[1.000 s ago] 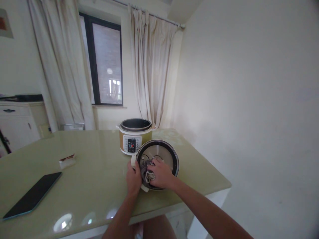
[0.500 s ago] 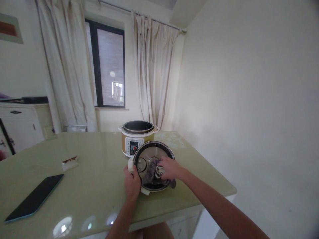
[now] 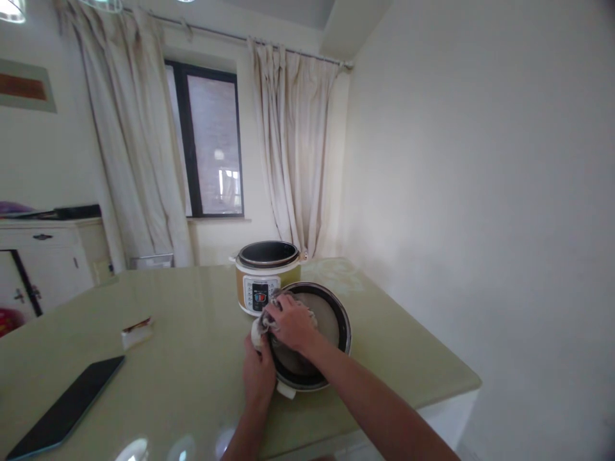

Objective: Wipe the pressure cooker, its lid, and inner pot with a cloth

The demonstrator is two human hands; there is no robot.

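Observation:
A round pressure cooker lid is tilted up over the table, its metal inner side and dark rim facing me. My left hand grips it at the white handle on its left edge. In my right hand is a bunched grey cloth, pressed against the lid's upper left part near the handle. My right forearm crosses the lower part of the lid. Just behind stands the electric pressure cooker, without its lid, its dark pot opening and front control panel showing.
On the left of the glossy green table lie a flat black tablet-like slab and a small white packet. A wall runs along the right side. Curtains and a window are at the back.
My right hand has moved the cloth from the lid's lower middle to its upper left edge, beside the handle. My left hand keeps its hold. The view has tipped up slightly.

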